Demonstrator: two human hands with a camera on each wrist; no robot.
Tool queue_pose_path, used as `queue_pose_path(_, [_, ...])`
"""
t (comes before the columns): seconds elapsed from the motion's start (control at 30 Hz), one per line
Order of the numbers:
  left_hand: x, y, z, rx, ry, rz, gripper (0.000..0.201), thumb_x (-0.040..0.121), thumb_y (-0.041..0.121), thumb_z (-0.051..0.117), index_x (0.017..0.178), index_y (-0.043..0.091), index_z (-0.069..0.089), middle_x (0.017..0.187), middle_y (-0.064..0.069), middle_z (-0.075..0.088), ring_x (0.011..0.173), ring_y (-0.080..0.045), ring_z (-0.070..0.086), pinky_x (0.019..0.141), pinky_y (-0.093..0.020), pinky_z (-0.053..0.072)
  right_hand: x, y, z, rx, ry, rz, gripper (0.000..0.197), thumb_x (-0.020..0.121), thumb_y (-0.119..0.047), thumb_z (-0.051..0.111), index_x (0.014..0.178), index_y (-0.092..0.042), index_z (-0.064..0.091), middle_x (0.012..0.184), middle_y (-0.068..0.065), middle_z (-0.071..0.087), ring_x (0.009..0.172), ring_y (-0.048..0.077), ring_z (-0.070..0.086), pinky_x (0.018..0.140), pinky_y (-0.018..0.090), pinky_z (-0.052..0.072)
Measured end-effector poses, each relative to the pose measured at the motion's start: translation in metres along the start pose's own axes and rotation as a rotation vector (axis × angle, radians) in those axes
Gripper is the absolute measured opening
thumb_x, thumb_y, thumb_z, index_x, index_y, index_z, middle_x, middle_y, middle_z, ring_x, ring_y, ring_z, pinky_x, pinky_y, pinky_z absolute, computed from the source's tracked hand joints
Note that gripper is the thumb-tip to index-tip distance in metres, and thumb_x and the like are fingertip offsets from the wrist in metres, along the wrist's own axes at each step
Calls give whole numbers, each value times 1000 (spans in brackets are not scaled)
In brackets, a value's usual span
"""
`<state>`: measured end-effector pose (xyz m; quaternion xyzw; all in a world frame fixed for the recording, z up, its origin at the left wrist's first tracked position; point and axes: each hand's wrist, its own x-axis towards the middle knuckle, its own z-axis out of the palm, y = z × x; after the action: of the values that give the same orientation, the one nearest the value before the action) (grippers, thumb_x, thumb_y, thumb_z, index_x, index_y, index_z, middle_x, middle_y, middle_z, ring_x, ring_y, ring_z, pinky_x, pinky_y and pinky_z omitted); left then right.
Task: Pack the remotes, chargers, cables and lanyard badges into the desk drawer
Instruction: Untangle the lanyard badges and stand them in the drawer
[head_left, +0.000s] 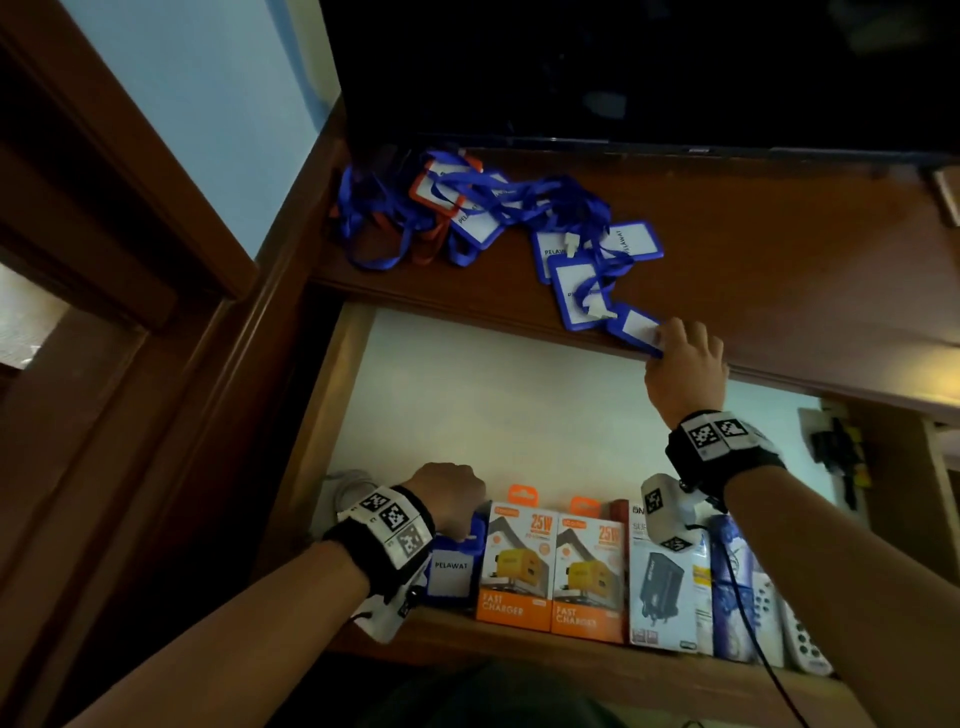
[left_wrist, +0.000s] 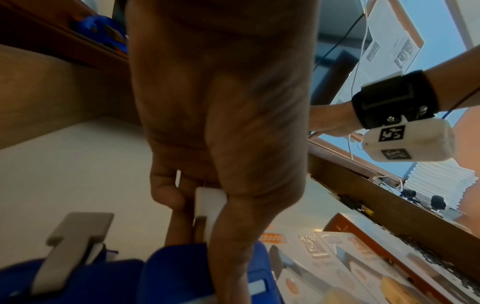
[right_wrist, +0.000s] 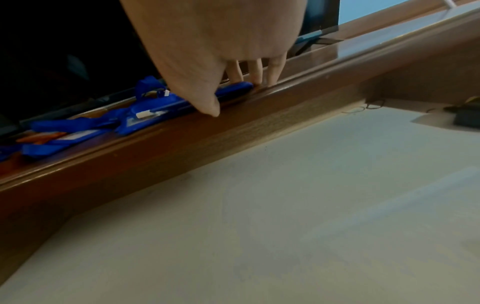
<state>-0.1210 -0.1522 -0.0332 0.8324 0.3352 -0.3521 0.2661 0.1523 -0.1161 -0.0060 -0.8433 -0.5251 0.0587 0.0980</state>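
The desk drawer (head_left: 519, 405) stands open, its white bottom mostly bare. My left hand (head_left: 452, 499) is at the drawer's front left and pinches the white clip (left_wrist: 210, 202) of a blue "PELAWAT" badge (head_left: 451, 571). My right hand (head_left: 675, 348) is up at the desk's front edge. There its fingers (right_wrist: 235, 72) lie on top of a blue badge (head_left: 636, 327) and the thumb (right_wrist: 207, 102) presses its near edge. A tangle of blue and orange lanyard badges (head_left: 467, 208) lies on the desk top to the left.
Two orange charger boxes (head_left: 519, 566), a white box with a black charger (head_left: 665, 587) and white remotes (head_left: 800, 639) line the drawer's front. A second badge with a grey clip (left_wrist: 75, 246) lies beside my left hand. A dark screen (head_left: 623, 67) stands behind the desk top (head_left: 779, 249).
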Motion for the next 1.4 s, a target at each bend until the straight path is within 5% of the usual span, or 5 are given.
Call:
queue_pose_path(0.23, [0, 2, -13, -362, 338, -28, 32, 88, 36, 59, 117, 21, 58, 118, 1, 53, 108, -17, 52, 88, -33, 45, -20, 10, -22, 256, 30, 5, 16, 91, 0, 42, 103, 3, 51, 90, 31, 60, 82, 46, 56, 60, 37, 30])
queue_pose_path(0.73, [-7, 108, -120, -1689, 689, 98, 26, 91, 40, 59, 111, 24, 60, 103, -2, 71, 89, -15, 71, 71, -30, 55, -103, 14, -46, 401, 100, -323, 46, 84, 3, 49, 128, -9, 57, 99, 12, 69, 79, 35, 54, 66, 29, 34])
queue_pose_path(1.07, [-9, 117, -112, -1090, 846, 10, 28, 97, 18, 48, 124, 17, 55, 110, -8, 65, 84, -20, 64, 60, -26, 51, -126, 32, -48, 506, -92, -389, 50, 82, -26, 60, 131, -14, 56, 120, 2, 64, 95, 23, 56, 76, 23, 38])
queue_pose_path(1.2, [-20, 111, -110, -981, 789, 84, 32, 97, 18, 47, 128, 21, 55, 115, -4, 66, 87, -20, 65, 67, -33, 51, -118, 37, -68, 869, -78, -118, 33, 88, -7, 61, 118, -21, 63, 114, -6, 66, 90, 6, 61, 72, 25, 47])
queue_pose_path(1.4, [-46, 101, -111, -803, 579, 297, 29, 97, 16, 50, 112, 40, 58, 110, 1, 68, 99, -17, 64, 79, -38, 54, -89, 25, -93, 1254, -324, -138, 76, 80, 21, 39, 135, -30, 50, 141, -15, 46, 90, 18, 63, 73, 30, 48])
